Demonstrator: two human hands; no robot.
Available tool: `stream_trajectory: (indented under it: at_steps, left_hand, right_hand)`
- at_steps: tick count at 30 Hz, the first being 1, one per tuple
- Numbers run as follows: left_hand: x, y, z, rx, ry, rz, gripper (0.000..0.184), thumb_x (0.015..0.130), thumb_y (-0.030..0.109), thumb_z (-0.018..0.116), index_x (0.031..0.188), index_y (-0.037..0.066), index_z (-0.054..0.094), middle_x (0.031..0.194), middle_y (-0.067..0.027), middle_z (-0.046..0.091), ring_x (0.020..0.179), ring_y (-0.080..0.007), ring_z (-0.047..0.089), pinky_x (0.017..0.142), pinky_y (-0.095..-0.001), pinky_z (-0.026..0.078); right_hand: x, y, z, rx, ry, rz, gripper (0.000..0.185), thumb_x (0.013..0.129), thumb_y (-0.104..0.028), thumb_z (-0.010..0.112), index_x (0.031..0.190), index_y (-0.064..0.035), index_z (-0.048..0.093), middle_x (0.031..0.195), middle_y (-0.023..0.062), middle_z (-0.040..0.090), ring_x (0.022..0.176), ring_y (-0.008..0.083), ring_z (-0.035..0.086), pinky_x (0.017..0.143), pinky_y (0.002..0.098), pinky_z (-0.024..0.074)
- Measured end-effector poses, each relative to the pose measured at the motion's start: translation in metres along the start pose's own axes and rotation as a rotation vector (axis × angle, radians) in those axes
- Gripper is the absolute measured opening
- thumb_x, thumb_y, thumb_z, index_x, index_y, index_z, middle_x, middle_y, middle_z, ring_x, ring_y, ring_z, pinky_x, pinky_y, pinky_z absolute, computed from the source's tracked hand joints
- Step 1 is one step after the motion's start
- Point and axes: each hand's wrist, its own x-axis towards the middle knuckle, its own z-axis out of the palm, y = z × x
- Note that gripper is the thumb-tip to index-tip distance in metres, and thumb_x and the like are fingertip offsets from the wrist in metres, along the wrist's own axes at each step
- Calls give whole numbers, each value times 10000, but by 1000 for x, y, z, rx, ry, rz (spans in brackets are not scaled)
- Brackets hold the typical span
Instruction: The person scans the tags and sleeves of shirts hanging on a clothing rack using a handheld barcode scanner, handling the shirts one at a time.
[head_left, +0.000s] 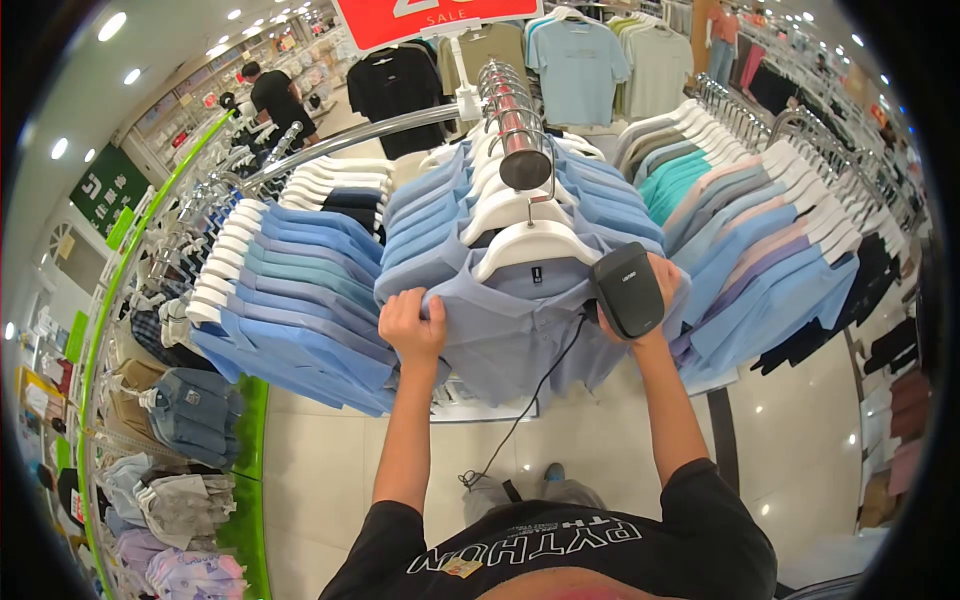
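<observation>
A grey-blue collared shirt (510, 330) hangs at the front of the rack on a white hanger (536, 246), a small dark label inside its neck. My left hand (412, 325) is closed on the shirt's shoulder at the left, fingers curled over the fabric. In my right hand (655, 290) is a dark grey handheld barcode scanner (628, 290), held over the shirt's right shoulder. It hides part of the collar and most of my fingers. From the scanner a thin black cord (538, 395) runs down towards my legs.
Blue shirts (425, 215) hang behind on a metal rail (525, 165). Side rails carry more shirts at left (300, 290) and right (765, 290). A red sale sign (430, 15) stands above. At far left runs a green-edged wall display (250, 440). A person (280, 100) stands further back.
</observation>
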Motion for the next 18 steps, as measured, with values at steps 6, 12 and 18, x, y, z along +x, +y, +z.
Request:
stream_trajectory:
  at_steps: [6,12,18]
  left_hand:
    - [-1,0,-6,-6,-19,-17,286,822,342,582,731,71,603,630,-58,527,578,-273,503,542,-379,375]
    - [4,3,-21,-38,-27,-7,244,799,311,618,732,77,603,627,-52,522,575,-263,497,541,-377,375]
    - [7,-3,-32,-87,-29,8,231,782,302,642,705,91,587,612,-36,508,563,-242,492,525,-363,366]
  right_hand:
    - [1,-3,-3,-8,-17,-72,514,533,-319,682,986,-83,620,932,96,581,877,303,535,800,423,341]
    - [-2,-16,-11,-24,-26,-94,443,592,-315,671,975,-96,627,960,94,581,905,305,537,812,428,342]
    - [-7,-33,-20,-66,-55,-117,416,613,-298,679,971,-92,636,998,94,592,949,298,533,844,434,344]
